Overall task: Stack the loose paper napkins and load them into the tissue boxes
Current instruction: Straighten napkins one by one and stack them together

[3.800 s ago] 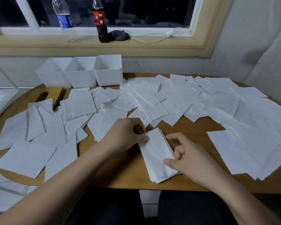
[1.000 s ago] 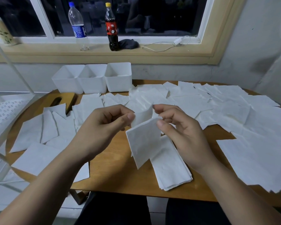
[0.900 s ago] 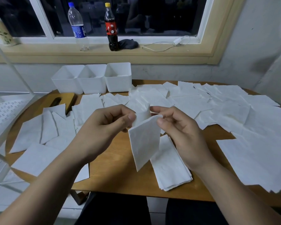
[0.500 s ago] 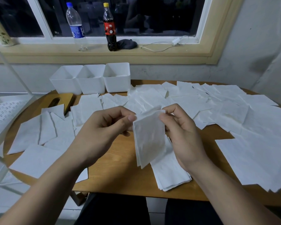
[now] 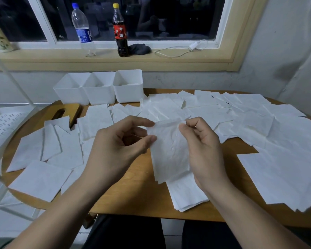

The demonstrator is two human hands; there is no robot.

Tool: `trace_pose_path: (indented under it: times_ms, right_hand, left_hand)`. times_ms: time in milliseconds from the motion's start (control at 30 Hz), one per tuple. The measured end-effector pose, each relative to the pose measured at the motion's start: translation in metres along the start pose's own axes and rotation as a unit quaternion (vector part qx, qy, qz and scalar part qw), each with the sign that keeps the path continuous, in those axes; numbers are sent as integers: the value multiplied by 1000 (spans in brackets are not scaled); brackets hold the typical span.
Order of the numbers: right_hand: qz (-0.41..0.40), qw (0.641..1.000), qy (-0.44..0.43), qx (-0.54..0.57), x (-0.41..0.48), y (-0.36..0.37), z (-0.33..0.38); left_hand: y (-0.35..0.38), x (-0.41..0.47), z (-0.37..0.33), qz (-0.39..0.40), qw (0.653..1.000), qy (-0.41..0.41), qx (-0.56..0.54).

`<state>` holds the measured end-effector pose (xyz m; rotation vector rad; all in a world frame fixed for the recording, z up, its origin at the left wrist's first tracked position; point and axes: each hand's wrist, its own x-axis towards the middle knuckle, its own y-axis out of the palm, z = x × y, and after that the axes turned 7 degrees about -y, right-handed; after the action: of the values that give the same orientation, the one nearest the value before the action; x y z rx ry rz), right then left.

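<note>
Step in hand: squaring one folded napkin [image 5: 169, 153] for stacking. The left hand [image 5: 118, 146] pinches its upper left edge between thumb and forefinger; the right hand [image 5: 203, 150] pinches its upper right corner. The napkin hangs just above the stack [image 5: 187, 193], which lies at 6 o'clock, close to the table [image 5: 133, 191] edge.

Next move, by judgement: lower it flush onto the stack.

Loose napkins [image 5: 285, 168] cover 9 through 3 o'clock. The tissue boxes [image 5: 127, 87] stand at 11 o'clock. Bare wood shows only around 6 to 7 o'clock.

White napkins [image 5: 284, 169] cover a tan wooden table [image 5: 138, 196] before 3 white boxes [image 5: 99, 90].
</note>
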<state>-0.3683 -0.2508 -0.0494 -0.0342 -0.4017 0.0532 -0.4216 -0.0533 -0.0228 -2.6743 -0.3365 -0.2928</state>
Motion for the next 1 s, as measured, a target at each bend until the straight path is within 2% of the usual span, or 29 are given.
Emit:
trace_pose_path:
  times_ms: [200, 500, 700, 1000]
  right_hand:
    - [-2, 1000, -14, -14, -1, -1, 1]
    - [21, 1000, -19, 11, -5, -4, 2]
    - [22, 999, -26, 1, -4, -4, 2]
    - [3, 997, -69, -40, -7, -5, 0]
  left_hand:
    - [7, 1, -1, -17, 999, -13, -29]
    - [11, 1, -1, -60, 997, 25, 34]
    - [10, 1, -3, -39, 997, 5, 62]
    - [13, 3, 0, -72, 996, -7, 48]
